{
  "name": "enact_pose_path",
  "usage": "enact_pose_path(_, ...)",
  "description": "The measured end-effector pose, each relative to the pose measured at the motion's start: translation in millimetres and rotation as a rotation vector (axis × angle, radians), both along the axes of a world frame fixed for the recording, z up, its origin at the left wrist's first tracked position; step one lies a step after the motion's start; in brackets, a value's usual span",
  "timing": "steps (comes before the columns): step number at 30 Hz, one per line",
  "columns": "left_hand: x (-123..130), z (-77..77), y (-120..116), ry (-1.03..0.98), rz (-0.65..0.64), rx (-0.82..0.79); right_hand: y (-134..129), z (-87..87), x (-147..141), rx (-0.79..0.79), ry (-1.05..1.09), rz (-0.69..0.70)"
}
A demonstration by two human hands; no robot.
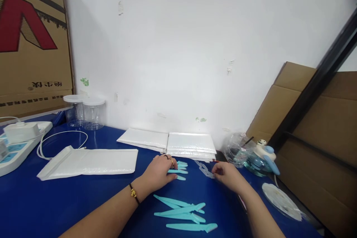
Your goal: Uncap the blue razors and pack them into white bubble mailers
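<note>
My left hand (pixel 161 171) reaches over a small row of turquoise eyebrow razors (pixel 182 171). Its thumb and fingers close round the handle end of one, and the handle ends are partly hidden. To the right, my right hand (pixel 227 174) is curled, thumb and forefinger pinched at the edge of some clear plastic blade covers (pixel 205 169). How many of these the fingers hold is hard to see. Closer to me, several more turquoise razors (pixel 180 210) lie crossed in a loose pile, with a single razor (pixel 192 227) in front of them.
White padded mailers (pixel 191 143) lie stacked against the wall, and another mailer (pixel 106 161) rests at left. Lidded clear jars (pixel 94 115), a power strip (pixel 25 145) and a white cable stand left. At right are a figurine (pixel 262 158), crumpled plastic (pixel 237 148) and cardboard (pixel 279 96).
</note>
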State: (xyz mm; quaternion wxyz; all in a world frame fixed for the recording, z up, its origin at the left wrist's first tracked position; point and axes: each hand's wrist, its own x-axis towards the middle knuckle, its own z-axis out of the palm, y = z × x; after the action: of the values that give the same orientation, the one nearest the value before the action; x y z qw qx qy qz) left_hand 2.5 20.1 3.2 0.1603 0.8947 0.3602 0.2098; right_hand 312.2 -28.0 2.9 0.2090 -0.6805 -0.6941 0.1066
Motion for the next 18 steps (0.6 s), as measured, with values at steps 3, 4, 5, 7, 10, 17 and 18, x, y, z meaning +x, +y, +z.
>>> enact_pose_path(3,-1,6.3,-14,0.068,-0.191,-0.171,-2,-4.0,-4,-0.064,-0.071,-0.037)
enact_pose_path(4,-1,6.8,-17,0.097,-0.24,-0.22,-3,-5.2,-6,-0.071,-0.079,-0.051)
enact_pose_path(5,0,6.3,-20,0.119,-0.264,-0.254,-2,-6.2,-6,-0.081,-0.081,-0.058)
enact_pose_path(7,2,3.5,-24,0.133,-0.255,-0.3,-2,-7.5,-6,-0.101,-0.073,-0.059)
enact_pose_path(10,5,-1.1,-24,0.122,-0.229,-0.402,-1,-6.6,-5,-0.075,-0.011,-0.038)
enact_pose_path(17,6,-0.6,-19,0.06,-0.162,-0.426,-7,11.3,-30,-0.125,0.477,0.197)
enact_pose_path(18,5,-1.3,-17,0.026,-0.136,-0.414,-8,14.9,-34,-0.126,0.522,0.224)
